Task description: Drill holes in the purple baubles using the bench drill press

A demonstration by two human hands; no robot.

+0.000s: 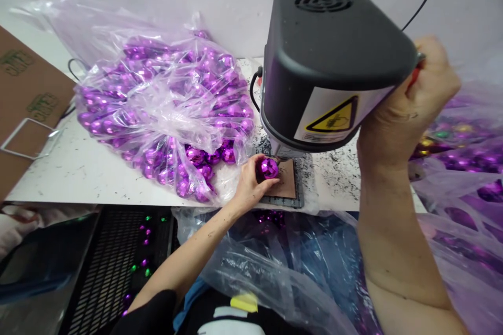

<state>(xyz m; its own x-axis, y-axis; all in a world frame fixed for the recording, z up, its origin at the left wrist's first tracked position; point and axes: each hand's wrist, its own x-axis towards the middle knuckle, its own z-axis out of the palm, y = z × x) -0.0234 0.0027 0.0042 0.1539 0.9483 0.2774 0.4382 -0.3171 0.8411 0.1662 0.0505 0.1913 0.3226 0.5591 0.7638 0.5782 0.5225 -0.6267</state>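
White table, flecked with dark scraps. Left hand pinches a purple ball over brown board, by the black machine's tip; right hand wraps the side handle (partly hidden). Best: ball steady, fingertips clear.

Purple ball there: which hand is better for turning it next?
Probably the left hand: it holds the ball below the machine, while the right hand grips the red handle higher up.
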